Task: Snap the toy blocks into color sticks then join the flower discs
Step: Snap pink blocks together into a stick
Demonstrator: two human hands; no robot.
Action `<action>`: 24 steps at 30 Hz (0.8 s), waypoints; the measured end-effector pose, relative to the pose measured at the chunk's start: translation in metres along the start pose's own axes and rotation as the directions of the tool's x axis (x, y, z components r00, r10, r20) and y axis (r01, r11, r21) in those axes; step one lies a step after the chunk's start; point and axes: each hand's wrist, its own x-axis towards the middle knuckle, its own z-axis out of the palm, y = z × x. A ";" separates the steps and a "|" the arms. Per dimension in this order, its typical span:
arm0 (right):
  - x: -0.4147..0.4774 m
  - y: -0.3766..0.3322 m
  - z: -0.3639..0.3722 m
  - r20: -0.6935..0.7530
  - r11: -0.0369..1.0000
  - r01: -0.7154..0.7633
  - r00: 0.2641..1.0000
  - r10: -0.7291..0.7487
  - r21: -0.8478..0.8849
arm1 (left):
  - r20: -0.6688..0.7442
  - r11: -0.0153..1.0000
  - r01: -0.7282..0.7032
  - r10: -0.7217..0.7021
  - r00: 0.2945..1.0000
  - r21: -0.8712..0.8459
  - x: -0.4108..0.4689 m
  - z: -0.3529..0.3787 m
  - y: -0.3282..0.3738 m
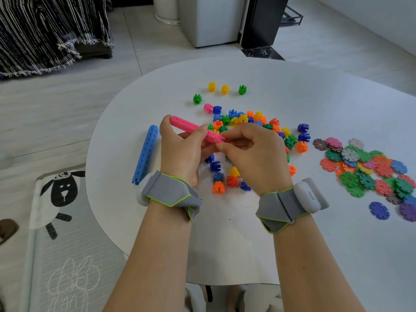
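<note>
My left hand (180,152) grips a pink stick (191,128) of snapped blocks, held above the white table (258,233). At the stick's right end, the fingertips of my right hand (252,152) pinch; whether they hold a separate block I cannot tell. A finished blue stick (145,154) lies on the table left of my left hand. Loose blocks (254,120) in several colours lie heaped behind and under my hands. One pink block (208,108) sits at the heap's far left. Flower discs (369,170) are piled at the right.
Two yellow blocks (218,87) and two green blocks (242,89) stand apart at the far side of the table. A floor mat with a sheep picture (60,192) lies left of the table. A striped fringed cloth (51,30) hangs at top left.
</note>
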 end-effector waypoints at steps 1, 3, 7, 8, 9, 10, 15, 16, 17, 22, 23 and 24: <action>0.000 0.001 0.000 -0.005 1.000 0.009 1.000 -0.009 -0.008 | -0.001 1.000 0.003 -0.003 1.000 -0.003 -0.001 0.000 0.000; 0.001 0.002 0.001 -0.017 0.998 0.032 0.999 -0.033 -0.046 | -0.002 1.000 0.011 -0.011 1.000 -0.012 -0.001 0.000 0.001; 0.002 0.003 0.003 -0.039 0.994 0.057 0.997 -0.061 -0.097 | 0.010 1.000 0.014 -0.014 1.000 -0.011 -0.002 0.000 0.001; 0.002 0.003 0.003 -0.039 0.993 0.058 0.997 -0.062 -0.104 | 0.011 1.000 0.012 -0.012 1.000 -0.006 -0.002 -0.001 0.001; 0.002 0.003 0.003 -0.036 0.993 0.055 0.998 -0.060 -0.105 | 0.012 1.000 0.011 -0.011 1.000 -0.002 -0.002 -0.001 0.002; 0.002 0.003 0.003 -0.031 0.993 0.052 0.998 -0.056 -0.103 | 0.013 1.000 0.009 -0.009 1.000 0.000 -0.002 -0.001 0.002; 0.003 0.001 0.001 0.003 0.996 0.031 1.000 -0.031 -0.080 | 0.021 1.000 -0.002 0.002 1.000 -0.002 -0.003 -0.002 0.001; 0.002 0.001 0.001 0.001 0.998 0.023 1.000 -0.023 -0.064 | 0.023 1.000 -0.005 0.005 1.000 -0.005 -0.003 -0.002 0.001; 0.002 0.001 0.001 -0.006 0.999 0.019 1.000 -0.019 -0.047 | 0.024 1.000 -0.006 0.006 1.000 -0.007 -0.002 -0.002 0.001; 0.001 0.002 0.003 -0.047 0.999 0.027 0.998 -0.029 -0.038 | 0.042 1.000 0.005 -0.006 0.999 0.006 -0.002 -0.001 0.000; 0.001 0.002 0.003 -0.056 0.999 0.029 0.998 -0.031 -0.042 | 0.048 1.000 0.008 -0.008 0.999 0.013 -0.002 0.000 -0.001; 0.002 0.002 0.003 -0.065 0.998 0.029 0.997 -0.032 -0.049 | 0.051 1.000 0.008 -0.009 0.999 0.021 -0.002 0.000 -0.003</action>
